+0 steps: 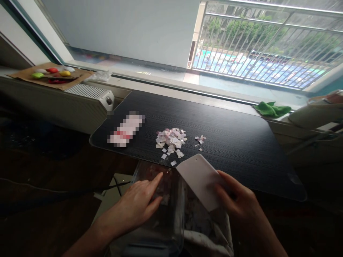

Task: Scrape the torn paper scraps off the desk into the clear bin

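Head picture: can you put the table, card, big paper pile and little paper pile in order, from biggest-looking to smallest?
1. Table
2. Card, though being nearer the camera may make it look bigger
3. Big paper pile
4. Little paper pile

Daylight came through a wide window point(171, 39) — a metal railing point(257, 50) beyond it — onto a black table point(235, 146); a white radiator point(89, 95) stood left, the floor point(34, 210) dark.
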Motion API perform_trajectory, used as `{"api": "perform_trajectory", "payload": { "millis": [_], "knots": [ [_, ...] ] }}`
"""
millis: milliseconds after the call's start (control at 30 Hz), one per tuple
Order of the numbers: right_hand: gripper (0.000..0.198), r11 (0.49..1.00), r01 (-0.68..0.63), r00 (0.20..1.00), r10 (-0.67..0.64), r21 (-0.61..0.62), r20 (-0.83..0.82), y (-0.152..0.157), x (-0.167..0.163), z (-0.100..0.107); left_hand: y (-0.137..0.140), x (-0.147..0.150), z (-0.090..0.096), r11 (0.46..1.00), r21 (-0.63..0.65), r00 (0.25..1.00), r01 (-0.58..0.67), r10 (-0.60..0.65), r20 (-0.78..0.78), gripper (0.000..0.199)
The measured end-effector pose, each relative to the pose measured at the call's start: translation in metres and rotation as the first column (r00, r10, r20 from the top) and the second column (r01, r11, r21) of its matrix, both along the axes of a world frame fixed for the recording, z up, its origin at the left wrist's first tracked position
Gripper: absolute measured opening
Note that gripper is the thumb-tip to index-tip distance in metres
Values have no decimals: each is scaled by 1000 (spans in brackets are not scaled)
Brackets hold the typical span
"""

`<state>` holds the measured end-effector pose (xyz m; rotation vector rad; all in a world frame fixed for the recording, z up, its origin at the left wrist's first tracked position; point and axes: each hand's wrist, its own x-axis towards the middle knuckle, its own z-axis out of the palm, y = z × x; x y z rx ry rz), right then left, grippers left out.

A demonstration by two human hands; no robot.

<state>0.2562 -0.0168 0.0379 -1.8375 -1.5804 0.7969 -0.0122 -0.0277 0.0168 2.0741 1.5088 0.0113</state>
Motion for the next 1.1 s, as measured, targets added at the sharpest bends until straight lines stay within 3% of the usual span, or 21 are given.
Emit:
{"api": "perform_trajectory", "payload": {
  "millis": [133,367,533,667,833,933,1100],
  "knots": [
    [44,996,86,993,-88,28,83,6,11,0,3,3,-1,1000,-9,1000,-7,7,2,58],
    [42,997,-70,998,70,19,-8,2,-4,-4,6,9,3,1000,23,999,5,-6,53,60],
    [44,998,40,996,-43,40,83,2,3,-3,6,7,5,999,34,998,-22,20,54,58],
    [40,994,-106,994,105,16,41,2,5,1,8,9,7,1000,17,999,-20,19,31,58],
    [45,997,-5,984,-9,77,178,17,5,4,11,12,10,999,34,1000,1,-1,17,59],
    [43,991,-60,974,32,116,225,26,2,5,13,13,10,998,66,1000,5,-7,28,58],
    [42,991,-112,981,98,77,167,21,2,7,15,14,8,997,80,999,19,-22,31,58]
  ]
}}
